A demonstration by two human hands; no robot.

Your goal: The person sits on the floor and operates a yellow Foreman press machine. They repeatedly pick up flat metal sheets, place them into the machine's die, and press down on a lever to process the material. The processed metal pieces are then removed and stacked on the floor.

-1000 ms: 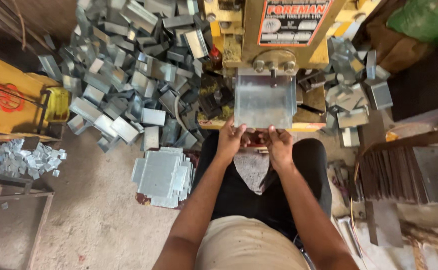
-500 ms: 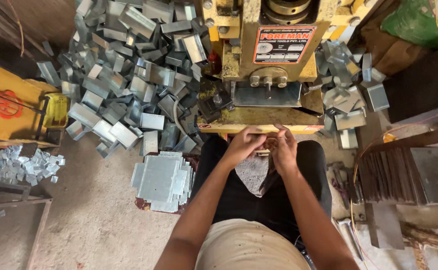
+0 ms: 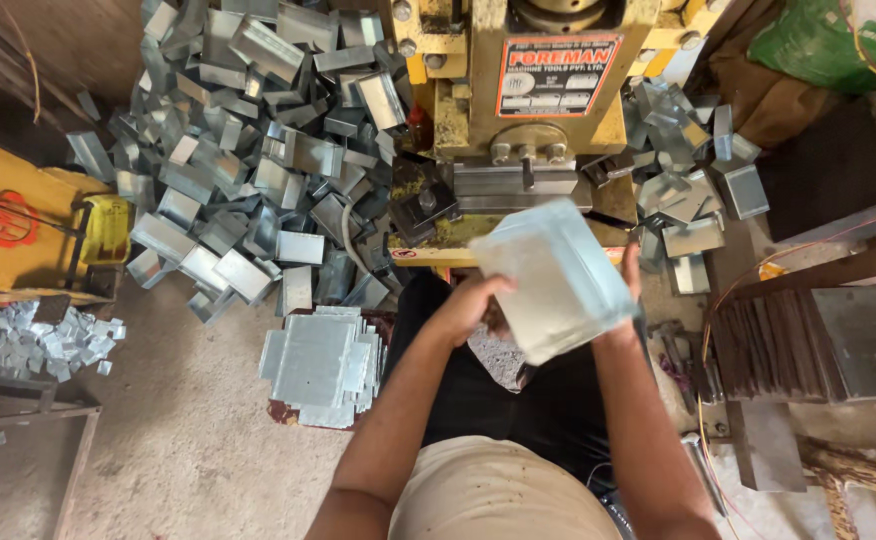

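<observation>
— Both hands? Your left hand (image 3: pixel 473 308) and right hand (image 3: pixel 626 285) clamp a blurred, pale galvanised metal sheet (image 3: pixel 555 278) by its edges.

— Where?

— Tilted above your lap, just before the yellow press machine (image 3: pixel 478 110) — probably for feeding.

Both forearms stretched forward, elbows bent. Left hand (image 3: pixel 473 305) curled in a grip. Right hand (image 3: pixel 626 290) mostly hidden, fingers raised.
</observation>
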